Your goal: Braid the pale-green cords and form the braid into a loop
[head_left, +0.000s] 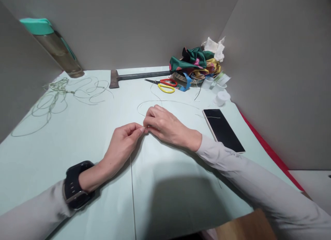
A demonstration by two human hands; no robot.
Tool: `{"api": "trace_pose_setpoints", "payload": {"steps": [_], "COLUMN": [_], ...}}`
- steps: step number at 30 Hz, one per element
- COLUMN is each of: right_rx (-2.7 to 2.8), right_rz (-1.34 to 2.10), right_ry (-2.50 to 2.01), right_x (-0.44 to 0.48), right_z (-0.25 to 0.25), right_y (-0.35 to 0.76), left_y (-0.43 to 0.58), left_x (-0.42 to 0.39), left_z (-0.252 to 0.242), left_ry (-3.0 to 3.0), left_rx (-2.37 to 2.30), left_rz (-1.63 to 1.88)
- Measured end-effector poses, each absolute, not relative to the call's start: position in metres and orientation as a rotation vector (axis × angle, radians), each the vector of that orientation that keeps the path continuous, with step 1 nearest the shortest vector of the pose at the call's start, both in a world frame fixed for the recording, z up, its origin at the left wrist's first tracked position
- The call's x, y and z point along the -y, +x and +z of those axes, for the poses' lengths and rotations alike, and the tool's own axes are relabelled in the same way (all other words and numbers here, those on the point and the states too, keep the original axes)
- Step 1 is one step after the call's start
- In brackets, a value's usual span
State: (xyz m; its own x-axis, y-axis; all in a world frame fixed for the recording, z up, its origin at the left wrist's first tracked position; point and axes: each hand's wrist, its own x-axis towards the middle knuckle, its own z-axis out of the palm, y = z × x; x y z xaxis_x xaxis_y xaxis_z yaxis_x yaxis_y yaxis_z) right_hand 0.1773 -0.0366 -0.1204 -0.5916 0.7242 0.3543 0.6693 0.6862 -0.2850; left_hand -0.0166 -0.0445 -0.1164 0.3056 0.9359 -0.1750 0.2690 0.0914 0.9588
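A: Quick one: why are both hands bunched up mid-bench?
B: Small piece, shiny, fiddly, sits right between the fingertips. Too tiny for one hand, I'd judge, so one side steadies and the other works it.
A: Left hand?
B: Thumb and forefinger pinching the piece, no gap visible. Wrist low, likely for steadiness.
A: Right hand?
B: Comes in from the other side, fingers curled down and drawn together, looks pinched on the piece's other end. Tips part hidden, so can't tell exactly what each one touches.
A: Thread?
B: Thin, loops across the bench just beyond the right hand. Can't tell if it joins the piece. Lying loose, probably so it doesn't pull.
A: Scissors?
B: Past the hands, handles to the right, blades left. Out of the way but reachable, I'd guess. White spools off right, near the phone.
A: Green string?
B: Tangled heap, far left, well apart from the hands; spread there likely to stay clear of the fine work.
A: Hammer-like tool?
B: Laid flat along the back, neither hand near it.
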Motion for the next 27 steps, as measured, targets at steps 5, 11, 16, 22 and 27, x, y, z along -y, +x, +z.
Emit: {"api": "trace_pose_setpoints", "payload": {"steps": [5, 11, 16, 22, 27], "right_rx": [2.554, 2.535, 2.566, 2.510, 2.440], "right_rz": [0.042, 0.004, -0.031, -0.444, -0.578], "right_ry": [-1.078, -1.074, -1.164, -1.086, -0.997], "right_x": [0.036, 0.037, 0.041, 0.047, 0.047], "right_z": [-0.114, -0.123, -0.120, -0.127, -0.136], "right_y": [0.178, 0.179, 0.175, 0.168, 0.168], "left_y": [-0.017, -0.017, -0.018, -0.019, -0.017], "left_x": [0.043, 0.039, 0.037, 0.037, 0.037], "left_z": [-0.121, -0.129, -0.130, -0.129, -0.129], "left_ry": [1.432, 1.472, 1.514, 1.509, 1.447], "left_rx": [-1.205, -1.227, -1.228, -1.228, -1.207], "left_rz": [0.736, 0.749, 0.756, 0.769, 0.772]}}
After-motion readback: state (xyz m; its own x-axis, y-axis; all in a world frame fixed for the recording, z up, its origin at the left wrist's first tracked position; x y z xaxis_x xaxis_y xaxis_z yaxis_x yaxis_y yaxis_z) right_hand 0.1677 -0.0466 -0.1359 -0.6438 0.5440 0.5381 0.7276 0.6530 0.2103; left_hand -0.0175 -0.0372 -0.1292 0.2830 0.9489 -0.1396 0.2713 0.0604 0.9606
